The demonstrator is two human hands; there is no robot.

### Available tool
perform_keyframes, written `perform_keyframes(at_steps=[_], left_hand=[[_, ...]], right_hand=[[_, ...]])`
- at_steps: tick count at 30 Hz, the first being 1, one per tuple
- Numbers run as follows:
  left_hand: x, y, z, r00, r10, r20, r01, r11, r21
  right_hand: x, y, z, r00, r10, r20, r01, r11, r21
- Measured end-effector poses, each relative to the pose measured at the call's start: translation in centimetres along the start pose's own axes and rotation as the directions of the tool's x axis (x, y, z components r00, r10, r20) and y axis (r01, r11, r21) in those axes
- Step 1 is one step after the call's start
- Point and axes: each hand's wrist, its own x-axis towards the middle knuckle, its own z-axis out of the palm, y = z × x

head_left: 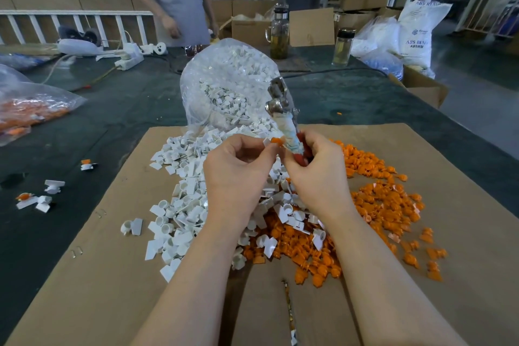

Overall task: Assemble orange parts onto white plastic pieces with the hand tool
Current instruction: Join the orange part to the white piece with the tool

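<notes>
I'm early on: left hand (238,166) pinches a white piece (266,143) with orange part (276,140), right hand (317,168) grips the pliers (283,115), both above the cardboard sheet (112,275); big loose piles remain.

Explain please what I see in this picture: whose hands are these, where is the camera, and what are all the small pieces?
There is one picture, taken by a camera on a worker's head, looking down at the worker's own hands. The left hand pinches a small white piece with an orange part on it. The right hand grips a metal hand tool with wrapped handles. On the cardboard sheet lie a white pile and an orange pile. Behind stands a clear bag of white pieces.
</notes>
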Motion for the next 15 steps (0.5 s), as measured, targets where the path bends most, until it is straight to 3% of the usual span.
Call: perform_keyframes(at_steps=[4, 8, 15], left_hand=[[0.3, 0.0, -0.3, 0.998, -0.063, 0.0, 0.062, 0.996, -0.067], [0.5, 0.2, -0.5, 0.994, -0.102, 0.045, 0.11, 0.972, -0.207], [0.7, 0.2, -0.7, 0.991, -0.113, 0.067, 0.129, 0.929, -0.346]], right_hand=[[0.2, -0.2, -0.4, 0.994, 0.02, 0.106, -0.025, 0.998, 0.053], [0.3, -0.1, -1.3, 0.971, 0.113, 0.21, -0.151, 0.973, 0.173], [0.5, 0.5, -2.8, 0.92, 0.193, 0.34, -0.241, 0.965, 0.103]])
